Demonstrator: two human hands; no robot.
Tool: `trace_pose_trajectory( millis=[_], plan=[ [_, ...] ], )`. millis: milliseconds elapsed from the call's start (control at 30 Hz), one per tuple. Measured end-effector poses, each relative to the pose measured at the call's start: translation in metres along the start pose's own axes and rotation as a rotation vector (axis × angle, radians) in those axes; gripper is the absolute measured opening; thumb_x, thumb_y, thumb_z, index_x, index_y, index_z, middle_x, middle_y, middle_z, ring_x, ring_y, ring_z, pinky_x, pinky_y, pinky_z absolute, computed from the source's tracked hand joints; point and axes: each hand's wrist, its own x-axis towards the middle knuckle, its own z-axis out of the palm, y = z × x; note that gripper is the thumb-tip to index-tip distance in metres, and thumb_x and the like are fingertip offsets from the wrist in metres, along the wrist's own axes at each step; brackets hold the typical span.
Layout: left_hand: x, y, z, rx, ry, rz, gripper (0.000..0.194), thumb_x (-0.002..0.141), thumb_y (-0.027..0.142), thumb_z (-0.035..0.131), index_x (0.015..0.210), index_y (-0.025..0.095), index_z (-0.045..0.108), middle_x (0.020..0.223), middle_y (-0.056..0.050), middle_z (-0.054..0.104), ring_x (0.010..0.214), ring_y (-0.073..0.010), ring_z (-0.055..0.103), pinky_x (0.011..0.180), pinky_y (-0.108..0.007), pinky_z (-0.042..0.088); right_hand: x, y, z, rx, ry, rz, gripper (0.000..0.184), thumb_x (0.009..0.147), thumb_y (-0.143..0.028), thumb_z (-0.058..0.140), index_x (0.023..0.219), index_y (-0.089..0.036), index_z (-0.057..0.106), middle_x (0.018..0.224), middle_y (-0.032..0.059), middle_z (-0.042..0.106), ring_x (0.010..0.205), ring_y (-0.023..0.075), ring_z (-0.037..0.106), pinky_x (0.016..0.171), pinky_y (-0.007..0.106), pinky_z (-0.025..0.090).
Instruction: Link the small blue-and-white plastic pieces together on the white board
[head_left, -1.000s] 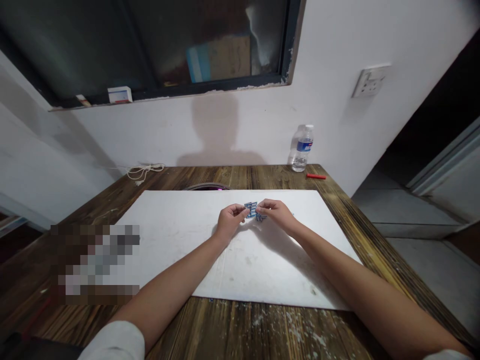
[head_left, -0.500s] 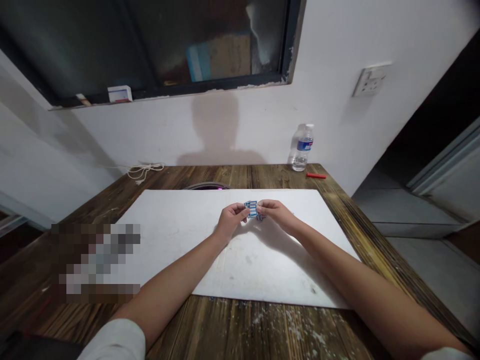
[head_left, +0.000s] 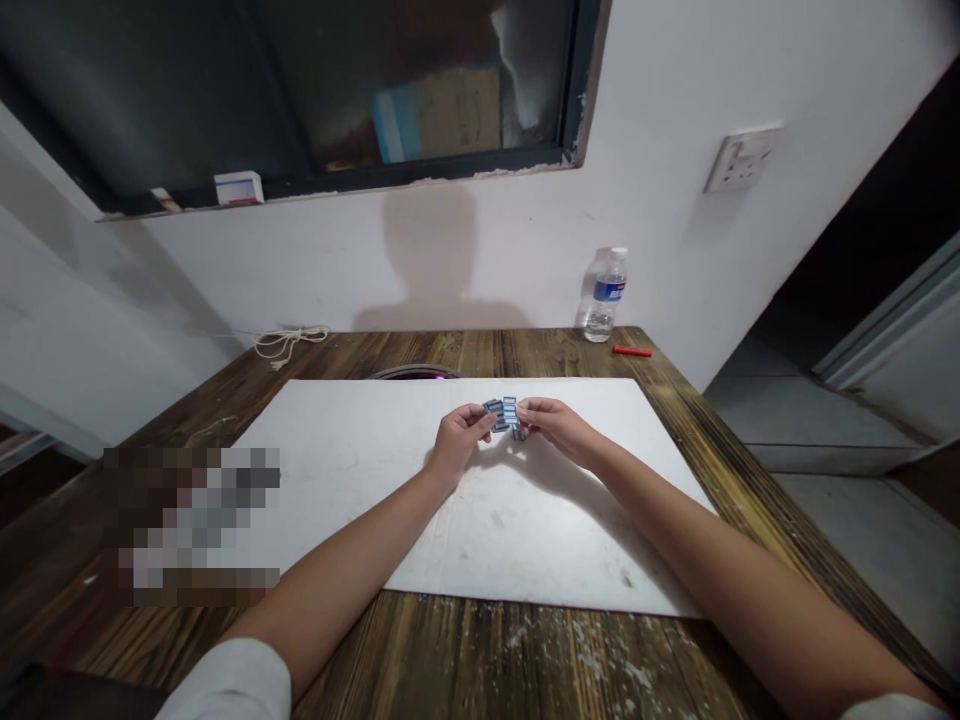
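Between my two hands is a small blue-edged piece made up of several narrow pale rectangles, like a folded or jointed strip. Its exact kind is too small to make out. My left hand pinches its left side between thumb and fingers. On the other side, my right hand is closed on its right edge with the fingertips. A bit of the piece hangs below the right fingertips. Both hands are held just above a white board, and their shadow falls on it.
The board lies on a dark wooden table. At the back right stand a water bottle and a red stick-like object. A coiled white cable lies at the back left. Behind the board a round dark rim shows. A blurred patch covers the left.
The blue-edged piece has shifted in my fingers: its rectangles now sit in two offset columns rather than one flat ladder shape. Both hands stay almost in place.
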Motion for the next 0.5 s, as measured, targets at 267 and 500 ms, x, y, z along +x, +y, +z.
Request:
trace_pose_trajectory(
  millis=[267, 500],
  plan=[
    [0.006, -0.008, -0.003, 0.045, 0.154, 0.028, 0.033, 0.062, 0.042, 0.082, 0.075, 0.017, 0.065, 0.060, 0.003, 0.059, 0.051, -0.0082, 0.049, 0.052, -0.021, 0.039, 0.008, 0.002, -0.015, -0.675, 0.170, 0.055, 0.026, 0.081, -0.038, 0.059, 0.067, -0.017, 0.063, 0.064, 0.0006, 0.062, 0.064, 0.0145, 0.052, 0.063, 0.026, 0.034],
    [0.005, -0.006, -0.003, 0.078, 0.138, 0.021, 0.028, 0.065, 0.039, 0.080, 0.074, 0.016, 0.065, 0.061, 0.002, 0.059, 0.052, -0.0079, 0.050, 0.053, -0.021, 0.038, -0.003, -0.002, -0.007, -1.441, 0.188, 0.121, 0.022, 0.088, -0.031, 0.058, 0.078, -0.018, 0.072, 0.083, 0.0088, 0.073, 0.077, 0.0201, 0.063, 0.065, 0.028, 0.033]
  ],
)
